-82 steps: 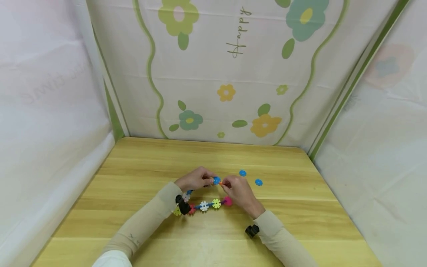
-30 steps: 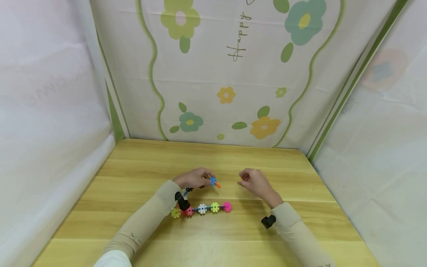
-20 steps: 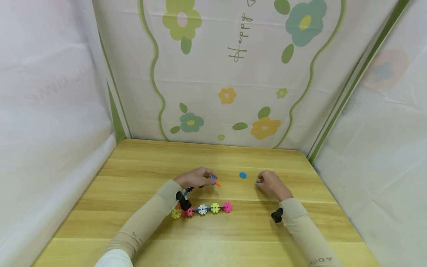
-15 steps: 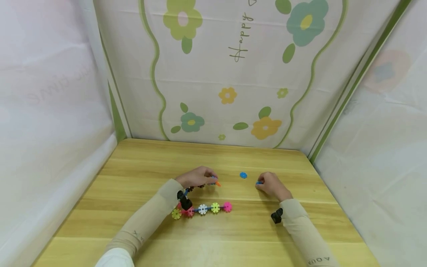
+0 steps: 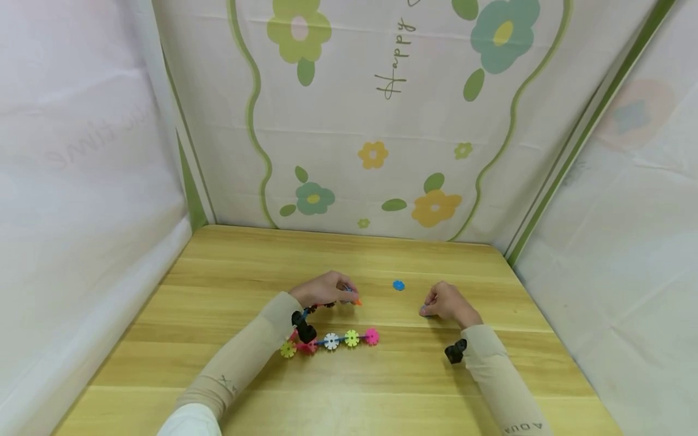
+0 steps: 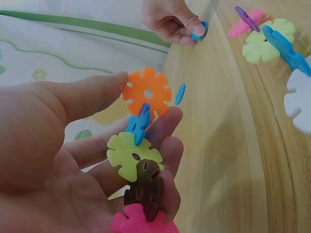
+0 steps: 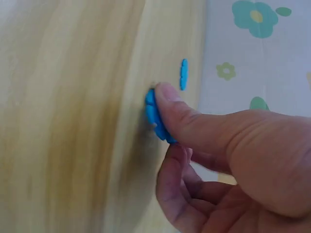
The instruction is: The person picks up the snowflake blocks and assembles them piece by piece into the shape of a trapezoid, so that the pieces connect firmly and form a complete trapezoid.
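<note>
My left hand [image 5: 326, 287] holds one end of a chain of notched snowflake discs. In the left wrist view the thumb touches the orange disc [image 6: 160, 92] at its end, with blue, yellow-green [image 6: 127, 154], dark brown [image 6: 142, 189] and pink discs along the fingers. The chain curves back below the hand to a white disc [image 5: 331, 341], a yellow one [image 5: 351, 338] and a pink end disc [image 5: 372, 336]. Off to the right, my right hand [image 5: 448, 301] pinches a loose blue disc [image 7: 156, 119] between thumb and fingers, close to the tabletop.
Another blue disc [image 5: 398, 285] lies flat on the wooden table [image 5: 245, 266], between the hands and slightly farther back. Printed fabric panels [image 5: 327, 121] rise behind the table and on both sides.
My right hand has left the chain's orange end and moved right, where it has taken one of two loose blue discs. The left hand has stayed almost in place with the chain.
</note>
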A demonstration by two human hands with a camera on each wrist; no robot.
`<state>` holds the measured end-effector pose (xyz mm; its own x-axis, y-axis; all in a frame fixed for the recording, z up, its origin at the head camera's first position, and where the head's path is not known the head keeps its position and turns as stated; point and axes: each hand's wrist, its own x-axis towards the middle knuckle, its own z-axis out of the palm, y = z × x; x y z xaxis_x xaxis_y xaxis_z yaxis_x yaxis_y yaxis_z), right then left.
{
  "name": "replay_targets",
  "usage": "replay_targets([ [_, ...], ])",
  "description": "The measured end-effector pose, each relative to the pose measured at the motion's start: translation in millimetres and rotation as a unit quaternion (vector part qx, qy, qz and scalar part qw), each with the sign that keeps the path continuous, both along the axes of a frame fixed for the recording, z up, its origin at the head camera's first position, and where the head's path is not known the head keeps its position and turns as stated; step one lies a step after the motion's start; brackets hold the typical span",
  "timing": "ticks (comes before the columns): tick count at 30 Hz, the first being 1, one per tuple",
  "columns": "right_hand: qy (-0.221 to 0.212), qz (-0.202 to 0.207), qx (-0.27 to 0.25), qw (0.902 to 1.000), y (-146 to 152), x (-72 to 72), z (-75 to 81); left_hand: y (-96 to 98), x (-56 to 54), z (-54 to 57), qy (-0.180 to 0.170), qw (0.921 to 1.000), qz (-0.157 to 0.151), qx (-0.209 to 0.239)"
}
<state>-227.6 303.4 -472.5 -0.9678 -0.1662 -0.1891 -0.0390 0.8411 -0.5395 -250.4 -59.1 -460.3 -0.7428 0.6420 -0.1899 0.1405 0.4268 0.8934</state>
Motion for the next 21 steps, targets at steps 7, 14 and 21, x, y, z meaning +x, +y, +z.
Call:
replay_targets([
  [7, -0.016, 0.043, -0.07, 0.9965, -7.9, -1.4, 6.9, 1.9, -1.6, -2.1, -0.009, 0.9998, -0.007, 0.014],
  [14, -0.045, 0.1, -0.159, 0.9812, -37.5, 1.8, 13.7, 1.0, -3.3, -4.7, -0.01, 0.9998, -0.008, 0.013],
  [21, -0.064, 0.103, -0.216, 0.9689, -67.9, 5.6, 11.4, 0.9, -4.0, -3.3, -0.016, 0.9996, -0.008, 0.021],
])
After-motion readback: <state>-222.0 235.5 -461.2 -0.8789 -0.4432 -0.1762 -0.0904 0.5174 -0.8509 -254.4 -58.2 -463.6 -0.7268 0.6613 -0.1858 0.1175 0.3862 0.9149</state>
